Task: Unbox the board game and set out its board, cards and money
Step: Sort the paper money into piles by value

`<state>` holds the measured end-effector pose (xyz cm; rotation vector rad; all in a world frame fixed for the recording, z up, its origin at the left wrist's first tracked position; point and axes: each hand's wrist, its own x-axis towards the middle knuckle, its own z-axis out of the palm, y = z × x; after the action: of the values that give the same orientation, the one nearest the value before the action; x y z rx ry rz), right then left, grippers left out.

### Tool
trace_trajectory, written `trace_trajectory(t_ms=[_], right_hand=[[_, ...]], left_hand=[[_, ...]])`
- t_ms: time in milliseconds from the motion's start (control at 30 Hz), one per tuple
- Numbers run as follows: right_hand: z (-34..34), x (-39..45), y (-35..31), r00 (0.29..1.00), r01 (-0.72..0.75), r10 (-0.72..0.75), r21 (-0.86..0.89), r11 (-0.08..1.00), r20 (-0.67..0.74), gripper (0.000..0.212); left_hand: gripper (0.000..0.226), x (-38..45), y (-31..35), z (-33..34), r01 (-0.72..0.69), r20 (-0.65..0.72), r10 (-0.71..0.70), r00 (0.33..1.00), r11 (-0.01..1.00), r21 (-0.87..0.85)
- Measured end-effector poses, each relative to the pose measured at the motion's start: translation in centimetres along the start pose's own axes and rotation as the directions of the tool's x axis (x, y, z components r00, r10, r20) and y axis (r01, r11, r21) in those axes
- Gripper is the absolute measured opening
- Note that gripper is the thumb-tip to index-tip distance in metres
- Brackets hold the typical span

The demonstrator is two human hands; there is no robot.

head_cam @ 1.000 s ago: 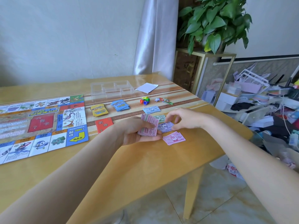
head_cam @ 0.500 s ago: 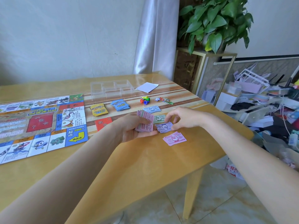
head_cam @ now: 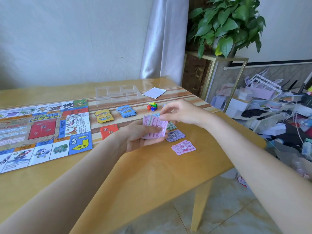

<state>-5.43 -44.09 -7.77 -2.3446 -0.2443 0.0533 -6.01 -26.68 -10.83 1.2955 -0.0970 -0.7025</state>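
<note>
Sorting money, we grip the pink wad in our left hand while our right hand pinches its top note to deal onto separate piles. Board and cards lie on the wooden tabletop; a plant stands behind.

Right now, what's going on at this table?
A person is sorting play money. The left hand holds a stack of pink notes, and the right hand pinches the top of it. Pink, purple and green piles already lie on the table. The board is unfolded on the left, with yellow, blue and red cards beside it.
</note>
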Motion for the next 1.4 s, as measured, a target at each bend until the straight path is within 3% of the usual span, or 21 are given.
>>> trace_trajectory(t_ms=[100, 233, 400, 567, 733, 900, 1400], right_hand=[[0.9, 0.5, -0.4, 1.0, 0.012, -0.012, -0.009, 1.0, 0.013, 0.014], [0.7, 0.5, -0.3, 1.0, -0.017, 0.017, 0.03, 0.999, -0.025, 0.013], [0.7, 0.2, -0.2, 0.997, -0.062, 0.063, 0.042, 0.997, -0.035, 0.011], [0.8, -0.2, -0.4, 0.997, -0.071, 0.07, -0.015, 0.997, -0.024, 0.012], [0.7, -0.3, -0.3, 0.997, -0.069, 0.069, -0.001, 0.998, -0.026, 0.012], [0.8, -0.6, -0.4, 0.998, -0.063, 0.06, 0.191, 0.98, 0.018, 0.008], [0.5, -1.3, -1.0, 0.989, -0.147, 0.145, 0.09, 0.985, 0.027, 0.02]], left_hand=[[0.016, -0.2, 0.2, 0.0, -0.021, 0.052, 0.021, 0.998, 1.0, 0.004], [0.017, -0.3, 0.7, -1.2, -0.054, 0.07, 0.064, 0.995, 0.988, -0.146], [0.017, 0.0, 0.5, -1.2, -0.085, -0.057, 0.083, 0.995, 0.996, -0.03], [0.017, 0.1, 0.2, -0.5, -0.074, -0.074, 0.08, 0.994, 0.994, 0.084], [0.017, -0.3, 0.6, -0.9, -0.056, 0.012, 0.056, 0.998, 0.998, -0.029], [0.02, -0.3, 0.5, -0.7, -0.096, -0.078, 0.1, 0.992, 0.994, 0.048], [0.018, -0.5, 0.2, -0.4, -0.132, -0.123, 0.14, 0.982, 0.989, 0.069]])
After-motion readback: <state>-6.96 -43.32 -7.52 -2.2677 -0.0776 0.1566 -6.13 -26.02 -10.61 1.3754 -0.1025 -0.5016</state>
